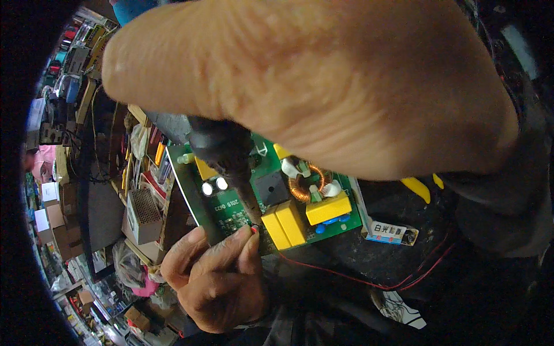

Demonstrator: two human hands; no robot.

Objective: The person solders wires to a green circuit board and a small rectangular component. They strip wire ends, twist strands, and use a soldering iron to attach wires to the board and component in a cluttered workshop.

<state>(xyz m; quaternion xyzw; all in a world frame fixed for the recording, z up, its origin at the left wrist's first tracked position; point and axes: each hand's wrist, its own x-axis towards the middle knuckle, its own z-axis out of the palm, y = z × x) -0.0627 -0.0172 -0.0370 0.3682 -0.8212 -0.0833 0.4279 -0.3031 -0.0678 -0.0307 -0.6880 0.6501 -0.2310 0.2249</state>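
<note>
- Your left grip (pixel 219 279) is pinching a red wire end (pixel 254 229) at the green board's (pixel 205 215) near edge; steady it.
- Your right grip (pixel 311 86) is holding the dark tool (pixel 219 144); tip (pixel 254 217) is apparently meeting the wire, so press lightly.
- Yellow blocks (pixel 291 228) are crowding its right; flatter parts (pixel 235 222) are leaving room leftward.

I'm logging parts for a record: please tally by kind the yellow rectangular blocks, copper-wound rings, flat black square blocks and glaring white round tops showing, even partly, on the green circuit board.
Yellow rectangular blocks: 5
Copper-wound ring: 1
Flat black square block: 1
Glaring white round tops: 2
Total on the green circuit board: 9
</note>
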